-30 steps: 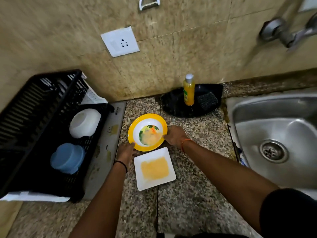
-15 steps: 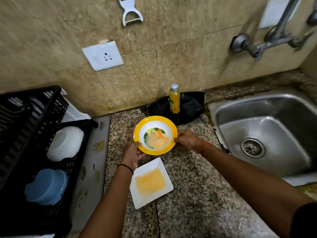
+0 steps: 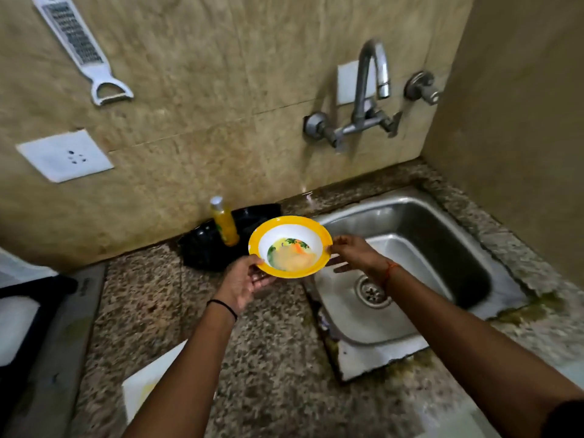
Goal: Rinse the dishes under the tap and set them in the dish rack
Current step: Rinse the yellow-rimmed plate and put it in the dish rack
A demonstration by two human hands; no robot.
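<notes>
A yellow-rimmed white bowl point(image 3: 290, 246) with orange residue inside hangs in the air over the left edge of the steel sink point(image 3: 442, 235). My left hand point(image 3: 245, 282) grips its left rim from below. My right hand point(image 3: 354, 252) holds the right rim, thumb on top and fingers under it. The tap point(image 3: 373, 80) stands on the wall above the sink, with no water running. A white square plate point(image 3: 148, 387) with yellow residue lies on the counter at the lower left, partly hidden by my left forearm. The black dish rack point(image 3: 31, 292) shows only at the far left edge.
A yellow soap bottle point(image 3: 224, 226) stands on a black tray point(image 3: 202, 251) against the wall behind the bowl. A grater point(image 3: 79, 49) and a wall socket point(image 3: 63, 156) are on the tiled wall. Speckled granite counter point(image 3: 268, 358) spreads below the hands.
Both hands lifted the bowl off the counter and carried it right, to the sink's left edge. The view swung right, so the rack and the square plate slid toward the left edge.
</notes>
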